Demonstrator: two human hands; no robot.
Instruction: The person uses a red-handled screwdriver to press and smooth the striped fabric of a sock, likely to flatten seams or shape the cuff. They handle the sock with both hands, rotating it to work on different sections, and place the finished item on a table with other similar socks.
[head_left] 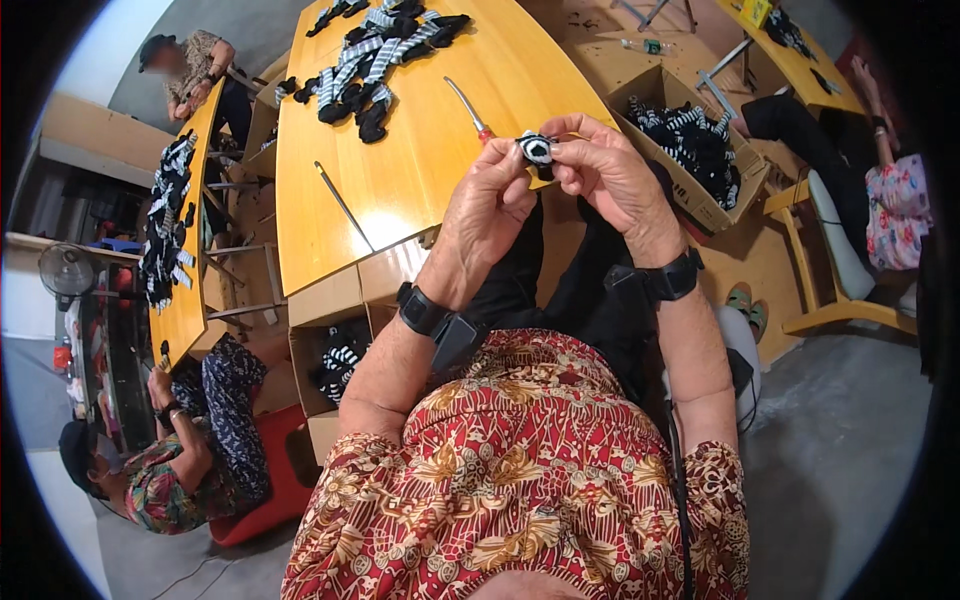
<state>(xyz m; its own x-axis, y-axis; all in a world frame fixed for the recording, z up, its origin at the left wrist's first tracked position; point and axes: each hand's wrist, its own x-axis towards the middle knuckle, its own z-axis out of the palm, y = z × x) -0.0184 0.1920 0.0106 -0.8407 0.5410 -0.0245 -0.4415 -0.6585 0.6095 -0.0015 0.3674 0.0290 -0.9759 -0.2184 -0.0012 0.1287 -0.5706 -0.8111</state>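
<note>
Between my two hands is a bunched black-and-white striped sock (536, 150), raised over the near edge of the yellow table. My left hand (490, 195) pinches one side of it between thumb and fingers. The other side is gripped by the fingertips of my right hand (612, 172). A ring of white and black shows at the sock's end; the rest is covered by fingers. Just beyond my left hand lies a curved metal tool with a red handle (482, 131). A long thin metal rod (343, 205) rests on the table further left.
Striped socks (375, 60) are heaped on the far part of the table (420, 150). A cardboard box of socks (740, 205) stands to the right, another box (325, 300) at the near left. Other people sit at a side table (190, 290) on the left and near a chair (845, 260) on the right.
</note>
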